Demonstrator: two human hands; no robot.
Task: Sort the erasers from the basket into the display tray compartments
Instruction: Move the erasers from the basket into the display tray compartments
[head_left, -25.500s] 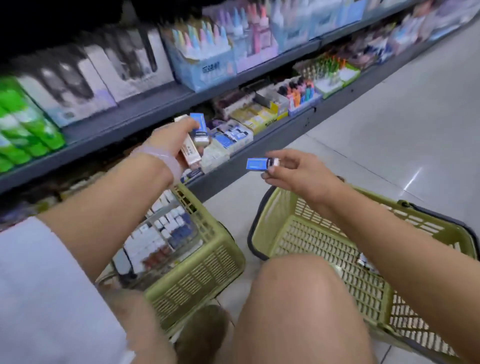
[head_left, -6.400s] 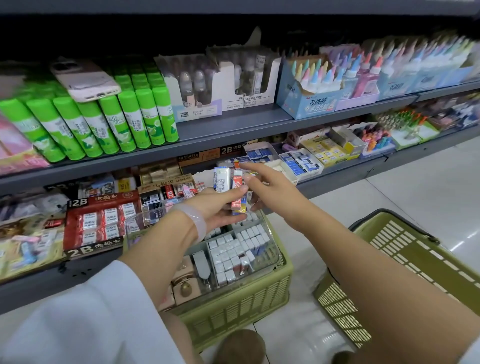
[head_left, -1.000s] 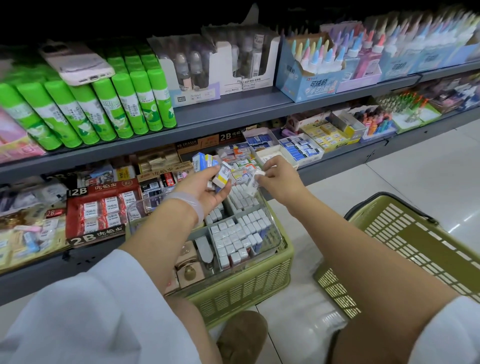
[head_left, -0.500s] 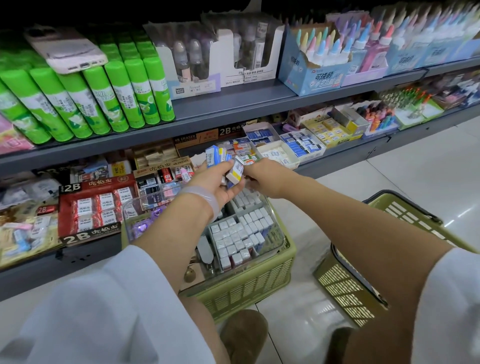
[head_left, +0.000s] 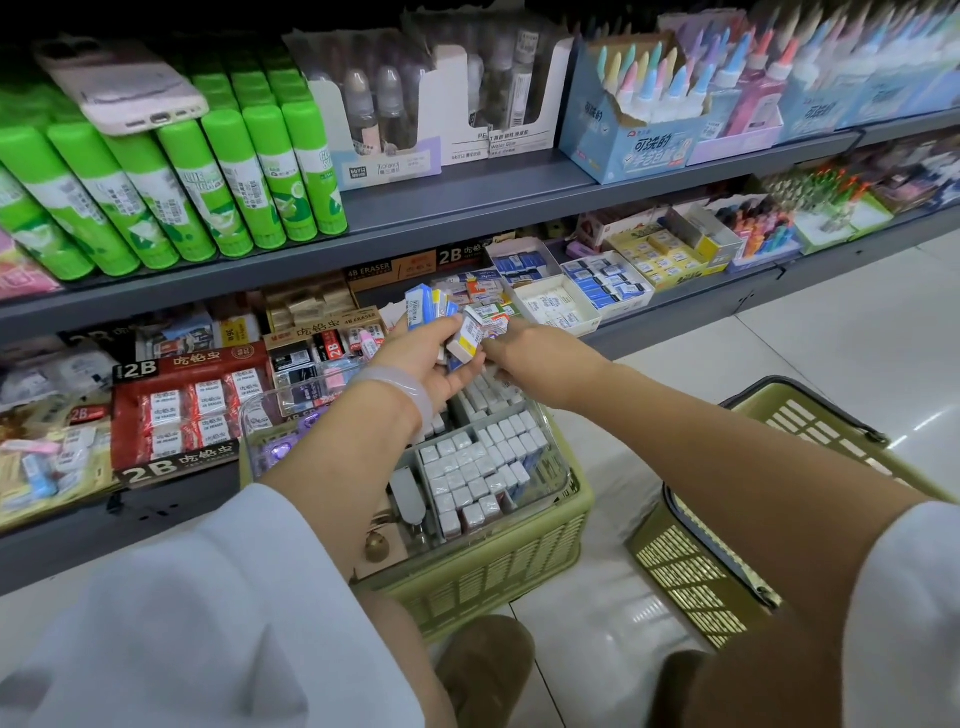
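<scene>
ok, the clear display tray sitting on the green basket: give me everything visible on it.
The clear display tray looks like transparent plastic with rounded corners, and clear dividers split it into compartments. It sits level on top of the green basket, below the lower shelf. The near compartments hold tight rows of small white-wrapped erasers standing on end; the left part is hidden by the left forearm. Both hands hover above its far end; neither visibly touches it.
</scene>
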